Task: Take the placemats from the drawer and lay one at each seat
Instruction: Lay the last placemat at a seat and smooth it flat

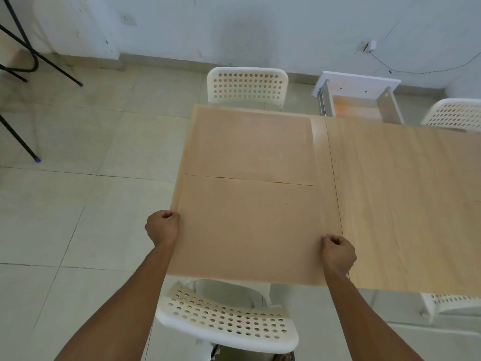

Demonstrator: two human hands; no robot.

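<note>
A tan placemat (pixel 250 227) lies on the near left part of the wooden table (pixel 400 204), in front of the near white chair (pixel 226 319). My left hand (pixel 162 226) pinches its left edge and my right hand (pixel 338 252) pinches its right edge, both with curled fingers. A second tan placemat (pixel 250 147) lies flat just beyond it, in front of the far white chair (pixel 247 86). The two mats meet edge to edge. At the table's far side a drawer (pixel 361 100) stands pulled out.
Two more white perforated chairs show at the right, one far (pixel 455 113) and one near (pixel 450 300). Black metal legs (pixel 28 56) stand on the tiled floor at the far left. A white wall with a socket runs behind.
</note>
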